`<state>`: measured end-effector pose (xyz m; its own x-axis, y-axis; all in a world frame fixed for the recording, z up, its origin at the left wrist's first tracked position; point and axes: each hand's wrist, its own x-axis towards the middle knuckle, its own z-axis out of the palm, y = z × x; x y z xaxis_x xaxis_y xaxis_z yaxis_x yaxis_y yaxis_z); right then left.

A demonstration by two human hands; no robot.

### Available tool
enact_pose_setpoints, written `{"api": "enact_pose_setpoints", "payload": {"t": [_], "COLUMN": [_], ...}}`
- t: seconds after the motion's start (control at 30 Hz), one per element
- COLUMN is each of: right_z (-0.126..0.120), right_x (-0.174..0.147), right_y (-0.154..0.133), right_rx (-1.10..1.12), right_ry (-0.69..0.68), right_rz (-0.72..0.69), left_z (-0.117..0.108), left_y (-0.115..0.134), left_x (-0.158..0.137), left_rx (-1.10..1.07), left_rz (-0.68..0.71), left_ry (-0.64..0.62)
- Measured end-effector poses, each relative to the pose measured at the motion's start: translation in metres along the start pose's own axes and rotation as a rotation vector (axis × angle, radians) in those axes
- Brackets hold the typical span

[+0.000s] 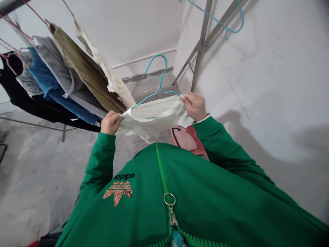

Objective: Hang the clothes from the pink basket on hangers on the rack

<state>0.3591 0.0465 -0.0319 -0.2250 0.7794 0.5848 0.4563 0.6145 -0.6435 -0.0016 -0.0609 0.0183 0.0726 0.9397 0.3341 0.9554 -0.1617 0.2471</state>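
Note:
A thin white top (164, 118) is stretched between my two hands in front of my chest. Inside its neckline sits a light-blue hanger (161, 77), its hook pointing up and away from me. My left hand (111, 122) is closed on the top's left shoulder. On the other side, my right hand (195, 106) pinches the right shoulder, close to the hanger's arm end. Most of the hanger's lower bar is hidden by the cloth.
Several garments hang at the left, among them brown trousers (79, 68) and a blue garment (51, 79). A metal rack frame (200, 46) with another blue hanger (218, 21) stands at the upper right by the wall. Something pink (189, 139) lies below my right hand.

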Motion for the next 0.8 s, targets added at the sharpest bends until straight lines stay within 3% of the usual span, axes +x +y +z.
{"api": "enact_pose_setpoints", "payload": {"t": [0.1,0.2,0.33,0.43,0.5,0.63,0.8], "right_z": [-0.011,-0.013,-0.013,-0.012,-0.010,-0.005,-0.019], "right_x": [-0.002,-0.006,-0.006,-0.003,-0.001,0.004,0.014], "right_y": [-0.001,-0.005,-0.008,-0.010,-0.014,-0.025,-0.008], "right_rx": [-0.020,-0.009,0.027,0.046,0.055,0.092,0.167], "right_ry": [0.021,0.016,-0.003,-0.016,-0.047,-0.152,-0.340], "right_rz": [0.002,-0.004,0.008,0.009,0.005,-0.002,0.013], "left_z": [0.002,0.003,-0.011,-0.015,-0.007,0.023,0.029], "left_y": [-0.018,-0.032,-0.040,-0.021,0.002,0.040,0.044], "left_x": [-0.011,-0.018,-0.015,-0.004,0.006,0.024,0.029], "left_rx": [-0.003,0.017,0.113,0.093,0.046,0.022,-0.013], "left_rz": [-0.026,-0.076,-0.105,0.013,0.071,0.012,0.000], "left_ry": [0.000,-0.081,-0.112,-0.065,-0.084,-0.126,0.054]}}
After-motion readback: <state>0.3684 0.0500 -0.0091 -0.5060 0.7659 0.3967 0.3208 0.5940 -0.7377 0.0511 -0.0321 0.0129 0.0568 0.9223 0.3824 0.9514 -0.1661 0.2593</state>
